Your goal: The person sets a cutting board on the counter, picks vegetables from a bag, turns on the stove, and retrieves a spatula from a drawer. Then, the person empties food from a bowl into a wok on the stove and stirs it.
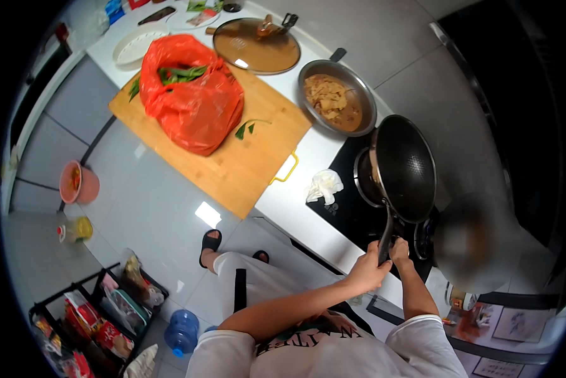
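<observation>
My left hand (366,272) is closed round the handle of a black wok (408,173). The wok is tipped, its dark inner side showing, over the black gas stove (346,214). Just right of the handle, my right hand (399,250) has its fingers curled in; what they hold, if anything, is hidden. A steel pan (361,120) with brown food in liquid (330,97) stands beyond the stove. Nearer, a crumpled white cloth or tissue (325,186) lies at the stove's edge.
A wooden cutting board (232,189) bears a red plastic bag (195,120) of green leaves. Behind it lie a glass lid (258,47) and a white oval dish (138,49). A blurred round shape (475,242) is at right. Crates (100,315) and a blue water jug (182,331) stand on the floor.
</observation>
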The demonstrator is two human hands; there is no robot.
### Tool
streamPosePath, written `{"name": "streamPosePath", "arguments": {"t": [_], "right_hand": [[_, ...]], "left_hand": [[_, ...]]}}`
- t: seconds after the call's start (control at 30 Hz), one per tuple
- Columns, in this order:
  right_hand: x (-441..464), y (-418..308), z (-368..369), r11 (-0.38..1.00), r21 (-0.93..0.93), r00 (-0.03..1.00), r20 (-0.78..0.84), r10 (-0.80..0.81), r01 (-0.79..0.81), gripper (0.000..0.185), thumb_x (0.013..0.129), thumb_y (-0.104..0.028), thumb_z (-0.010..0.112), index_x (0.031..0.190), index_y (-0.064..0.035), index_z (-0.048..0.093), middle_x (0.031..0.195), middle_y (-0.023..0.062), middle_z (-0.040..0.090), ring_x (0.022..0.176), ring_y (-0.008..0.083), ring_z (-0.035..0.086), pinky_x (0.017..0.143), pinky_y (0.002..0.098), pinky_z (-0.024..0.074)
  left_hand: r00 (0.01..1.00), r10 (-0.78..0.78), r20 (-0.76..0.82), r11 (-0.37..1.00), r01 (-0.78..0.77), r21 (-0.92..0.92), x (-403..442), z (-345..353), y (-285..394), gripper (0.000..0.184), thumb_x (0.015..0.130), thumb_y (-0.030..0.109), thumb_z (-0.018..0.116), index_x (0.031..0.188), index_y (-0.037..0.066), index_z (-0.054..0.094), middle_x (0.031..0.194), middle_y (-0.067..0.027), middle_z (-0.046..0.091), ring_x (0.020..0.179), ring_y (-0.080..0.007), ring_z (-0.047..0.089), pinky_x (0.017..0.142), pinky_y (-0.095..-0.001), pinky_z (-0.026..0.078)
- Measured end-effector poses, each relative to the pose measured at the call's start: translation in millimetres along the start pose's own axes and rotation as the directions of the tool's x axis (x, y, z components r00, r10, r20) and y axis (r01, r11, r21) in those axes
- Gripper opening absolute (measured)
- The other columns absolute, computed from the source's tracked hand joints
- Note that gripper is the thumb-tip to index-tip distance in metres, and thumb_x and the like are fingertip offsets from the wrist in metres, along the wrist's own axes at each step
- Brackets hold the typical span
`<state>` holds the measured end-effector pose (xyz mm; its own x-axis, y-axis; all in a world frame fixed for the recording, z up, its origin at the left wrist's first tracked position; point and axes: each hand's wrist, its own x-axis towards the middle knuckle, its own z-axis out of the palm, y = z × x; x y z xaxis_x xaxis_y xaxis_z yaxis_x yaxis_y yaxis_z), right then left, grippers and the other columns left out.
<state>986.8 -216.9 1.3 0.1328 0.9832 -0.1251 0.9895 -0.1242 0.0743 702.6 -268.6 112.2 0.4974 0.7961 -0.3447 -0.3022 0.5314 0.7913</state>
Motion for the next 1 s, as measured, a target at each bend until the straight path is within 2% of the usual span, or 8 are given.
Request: {"name": "streamPosePath", "arguments": {"t": [0.17, 0.27, 0.33, 0.47, 0.53, 0.67, 0.73, 1.0], "right_hand": [[10, 18, 5, 0.994, -0.091, 0.978, 0.206, -0.038, 0.057, 0.02, 0.078, -0.013, 0.057, 0.094, -0.0019, 0.059, 0.09, 0.0214, 0.062, 0.088, 0.0385, 0.058, 0.077, 0.0446, 0.0467], [12, 22, 11, 0.992, -0.125, 0.978, 0.208, 0.013, 0.013, 0.02, 0.079, -0.015, 0.054, 0.094, -0.0021, 0.059, 0.09, 0.0217, 0.062, 0.089, 0.0382, 0.058, 0.077, 0.0441, 0.0468], [18, 50, 30, 0.999, -0.04, 0.982, 0.186, -0.015, 0.023, 0.019, 0.08, -0.017, 0.053, 0.09, -0.0024, 0.06, 0.088, 0.0217, 0.062, 0.087, 0.0386, 0.058, 0.076, 0.0434, 0.0473], [28, 76, 52, 0.928, 0.356, 0.987, 0.153, 0.055, -0.107, 0.017, 0.077, -0.016, 0.055, 0.085, -0.002, 0.061, 0.085, 0.0214, 0.062, 0.082, 0.0381, 0.06, 0.074, 0.0421, 0.0486], [15, 36, 16, 0.996, 0.093, 0.987, 0.16, -0.028, 0.014, 0.015, 0.075, -0.015, 0.056, 0.08, -0.0017, 0.062, 0.085, 0.0205, 0.062, 0.083, 0.0364, 0.06, 0.073, 0.0415, 0.0488], [7, 22, 2, 0.981, 0.161, 0.99, 0.082, -0.119, 0.104, 0.015, 0.074, -0.016, 0.058, 0.078, -0.0023, 0.062, 0.084, 0.0188, 0.063, 0.081, 0.0354, 0.061, 0.073, 0.0411, 0.0491], [6, 19, -3, 0.979, 0.01, 0.974, 0.101, -0.204, 0.204, 0.015, 0.072, -0.017, 0.059, 0.079, -0.0033, 0.063, 0.081, 0.017, 0.063, 0.079, 0.0352, 0.061, 0.071, 0.0409, 0.0493], [6, 31, 9, 0.97, 0.153, 0.982, -0.027, -0.188, 0.19, 0.013, 0.072, -0.016, 0.06, 0.075, -0.0031, 0.063, 0.078, 0.0188, 0.062, 0.076, 0.0354, 0.061, 0.07, 0.0394, 0.0496]], "left_hand": [[0.999, 0.011, 0.034, 0.996, -0.008, -0.092, -7, -3, -4, 0.053, 0.086, 0.021, 0.051, 0.126, 0.0, 0.024, 0.07, -0.0082, 0.051, 0.05, -0.0159, 0.056, 0.041, -0.0271, 0.046], [0.998, -0.028, 0.056, 0.994, 0.033, -0.102, -16, -9, -2, 0.06, 0.088, 0.029, 0.047, 0.131, -0.002, 0.018, 0.076, -0.0102, 0.051, 0.055, -0.0174, 0.058, 0.043, -0.0272, 0.048], [0.996, -0.038, 0.077, 0.984, 0.051, -0.168, -20, -12, -6, 0.066, 0.09, 0.037, 0.043, 0.133, -0.003, 0.015, 0.08, -0.0118, 0.051, 0.059, -0.0172, 0.059, 0.044, -0.0272, 0.048], [0.993, -0.052, 0.109, 0.971, 0.076, -0.227, -24, -23, -13, 0.068, 0.091, 0.042, 0.039, 0.133, -0.004, 0.014, 0.085, -0.0136, 0.051, 0.06, -0.0173, 0.059, 0.045, -0.0272, 0.049], [0.992, -0.065, 0.105, 0.971, 0.087, -0.224, -20, -25, -23, 0.066, 0.091, 0.042, 0.038, 0.133, -0.004, 0.016, 0.089, -0.0151, 0.051, 0.061, -0.018, 0.058, 0.046, -0.0269, 0.049], [0.997, -0.037, 0.068, 0.96, 0.054, -0.275, -21, -31, -30, 0.065, 0.091, 0.042, 0.038, 0.132, -0.004, 0.017, 0.09, -0.0156, 0.051, 0.062, -0.0188, 0.058, 0.046, -0.0266, 0.05], [0.999, -0.024, 0.044, 0.961, 0.036, -0.273, -22, -33, -33, 0.064, 0.091, 0.042, 0.038, 0.132, -0.004, 0.018, 0.095, -0.0171, 0.05, 0.065, -0.0189, 0.059, 0.047, -0.0266, 0.05], [0.997, -0.068, 0.048, 0.959, 0.078, -0.273, -20, -40, -42, 0.062, 0.092, 0.041, 0.037, 0.131, -0.003, 0.019, 0.101, -0.02, 0.049, 0.065, -0.0193, 0.059, 0.048, -0.0266, 0.05]]}}
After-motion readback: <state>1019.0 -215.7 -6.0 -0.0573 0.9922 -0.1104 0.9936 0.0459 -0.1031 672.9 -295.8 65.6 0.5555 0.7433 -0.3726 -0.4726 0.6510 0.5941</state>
